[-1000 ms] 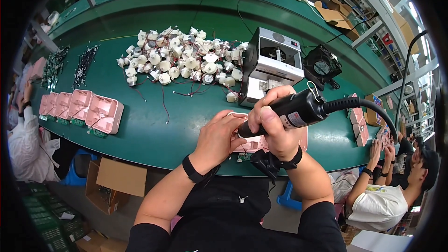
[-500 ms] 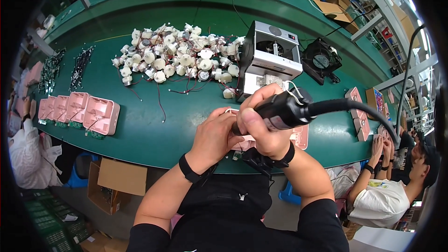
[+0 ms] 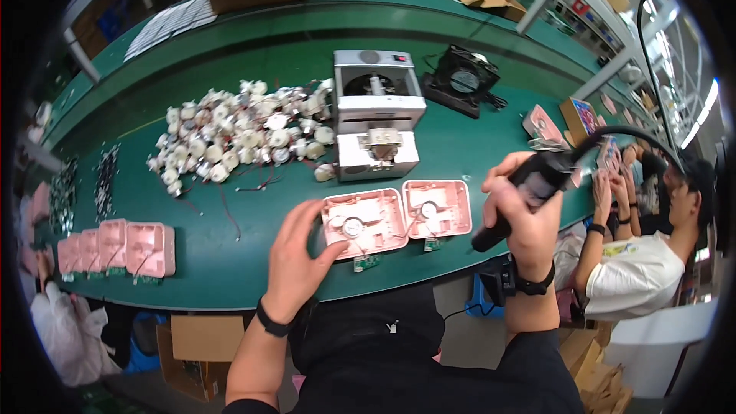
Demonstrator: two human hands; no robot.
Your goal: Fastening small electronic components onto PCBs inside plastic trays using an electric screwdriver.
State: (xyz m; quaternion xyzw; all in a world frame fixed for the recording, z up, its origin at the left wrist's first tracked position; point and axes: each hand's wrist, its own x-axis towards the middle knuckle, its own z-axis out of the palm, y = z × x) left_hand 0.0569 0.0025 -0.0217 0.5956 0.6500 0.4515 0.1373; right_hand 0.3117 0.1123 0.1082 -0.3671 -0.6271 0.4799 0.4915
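Observation:
My left hand (image 3: 295,264) is open, thumb and fingers apart, at the left edge of a pink plastic housing (image 3: 376,244); I cannot tell whether it touches. A round metal-faced part sits inside this housing, and a small green circuit board (image 3: 366,262) hangs on its near side. A second pink housing (image 3: 454,218) of the same kind stands just to its right, also with a round part and a board. Off to the right, my right hand (image 3: 529,222) is wrapped round a black corded electric screwdriver (image 3: 541,176), tilted down to the left, apart from both housings.
A silver screw feeder (image 3: 379,119) stands behind the housings, with a heap of white motors (image 3: 238,130) to its left and a black fan (image 3: 462,80) behind right. More pink housings (image 3: 151,249) line the left. Co-worker's hands (image 3: 611,192) work at right.
My hands have come apart: the left has opened at the housing's left edge, the right has carried the screwdriver away to the right. Both housings are now uncovered. The view has shifted.

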